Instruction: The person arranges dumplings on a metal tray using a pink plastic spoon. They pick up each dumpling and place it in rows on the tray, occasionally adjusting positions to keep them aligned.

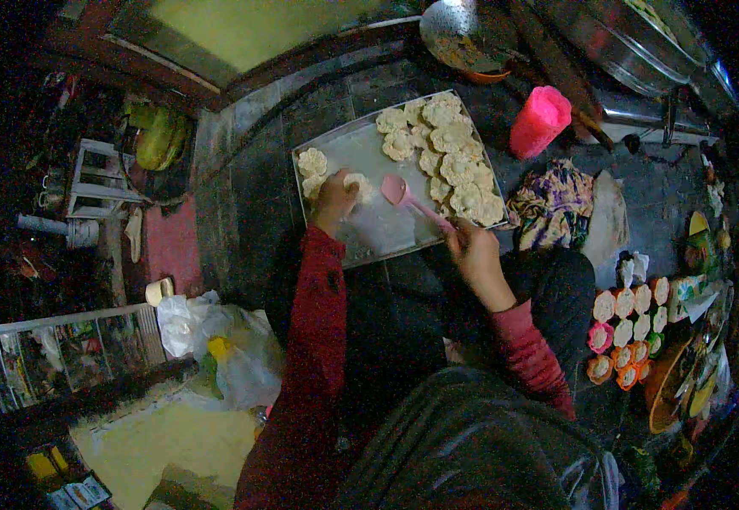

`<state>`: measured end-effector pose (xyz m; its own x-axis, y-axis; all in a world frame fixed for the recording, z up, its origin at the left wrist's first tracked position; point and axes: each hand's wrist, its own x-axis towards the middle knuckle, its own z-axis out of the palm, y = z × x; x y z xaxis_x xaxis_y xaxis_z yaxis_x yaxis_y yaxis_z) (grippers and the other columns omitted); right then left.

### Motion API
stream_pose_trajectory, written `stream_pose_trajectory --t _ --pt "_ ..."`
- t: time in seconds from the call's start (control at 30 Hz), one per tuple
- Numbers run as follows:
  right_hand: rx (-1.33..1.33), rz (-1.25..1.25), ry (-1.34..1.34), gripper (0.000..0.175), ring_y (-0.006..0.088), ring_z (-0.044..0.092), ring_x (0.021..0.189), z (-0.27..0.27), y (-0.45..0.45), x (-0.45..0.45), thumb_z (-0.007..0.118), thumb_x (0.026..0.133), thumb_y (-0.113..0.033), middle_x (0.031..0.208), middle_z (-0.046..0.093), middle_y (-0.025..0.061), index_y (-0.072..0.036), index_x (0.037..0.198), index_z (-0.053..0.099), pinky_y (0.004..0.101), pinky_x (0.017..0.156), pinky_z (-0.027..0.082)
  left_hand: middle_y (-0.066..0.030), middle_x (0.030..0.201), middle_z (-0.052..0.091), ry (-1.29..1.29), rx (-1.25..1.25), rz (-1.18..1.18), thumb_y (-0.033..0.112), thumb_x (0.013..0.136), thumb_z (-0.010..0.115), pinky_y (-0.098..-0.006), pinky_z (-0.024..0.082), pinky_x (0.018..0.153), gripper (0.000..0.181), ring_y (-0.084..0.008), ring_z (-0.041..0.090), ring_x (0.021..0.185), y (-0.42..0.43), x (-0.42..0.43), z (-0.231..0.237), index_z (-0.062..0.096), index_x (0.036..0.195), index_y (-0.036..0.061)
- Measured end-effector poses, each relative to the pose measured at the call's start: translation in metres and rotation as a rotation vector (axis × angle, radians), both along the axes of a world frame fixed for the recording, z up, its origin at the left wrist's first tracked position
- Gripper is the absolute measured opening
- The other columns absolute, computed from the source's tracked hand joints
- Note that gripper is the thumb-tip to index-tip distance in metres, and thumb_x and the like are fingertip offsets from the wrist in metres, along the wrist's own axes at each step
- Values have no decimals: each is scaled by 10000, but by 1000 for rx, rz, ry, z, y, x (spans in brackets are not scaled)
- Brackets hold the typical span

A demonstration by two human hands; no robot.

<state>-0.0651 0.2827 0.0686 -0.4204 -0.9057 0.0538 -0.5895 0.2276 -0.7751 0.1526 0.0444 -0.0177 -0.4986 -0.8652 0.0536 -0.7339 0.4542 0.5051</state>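
Note:
A shallow metal tray (382,239) rests on the dark tiled floor before me. Pale flower-shaped cakes (455,150) cover its right side, some overlapping, and a few more (312,162) lie at its left end. My left hand (334,203) reaches over the left part of the tray, its fingers on one pale cake (361,188). Part of that cake is hidden behind the fingers. In my right hand (476,252), at the tray's near right edge, is the handle of a pink plastic spoon (396,190). The spoon's head is over the bare middle of the tray.
Beyond the tray's right corner stands a bright pink stack of cups (538,124), near a crumpled patterned cloth (554,201). Several small filled cups (624,331) are at my right, beside an orange basket (666,382). A metal pan (452,32) lies at the back; plastic bags (242,363) at left.

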Motion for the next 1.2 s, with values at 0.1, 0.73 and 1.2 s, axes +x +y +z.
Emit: stream_pose_trajectory --t 0.1,0.73,1.2 --pt "-53 -26 -98 228 406 621 687 -8 -7 4 595 841 -183 770 636 218 -38 1014 632 468 594 503 -235 958 620 85 140 127 248 796 640 -425 491 805 459 -378 609 891 -4 3 -6 556 1162 -17" --pt "-48 41 70 217 350 641 675 16 -4 -4 620 848 -151 769 642 212 -1 1003 644 394 608 504 -235 1125 520 -75 78 -26 257 619 800 -432 444 893 716 -397 513 1047 20 -37 13 489 1217 17" --pt "-31 -158 -58 221 112 619 807 66 31 -87 573 910 -103 889 678 118 47 1067 613 255 715 487 -254 1144 500 -86 46 -53 268 620 808 -441 450 885 816 -413 516 1053 62 -71 20 408 1277 -3"
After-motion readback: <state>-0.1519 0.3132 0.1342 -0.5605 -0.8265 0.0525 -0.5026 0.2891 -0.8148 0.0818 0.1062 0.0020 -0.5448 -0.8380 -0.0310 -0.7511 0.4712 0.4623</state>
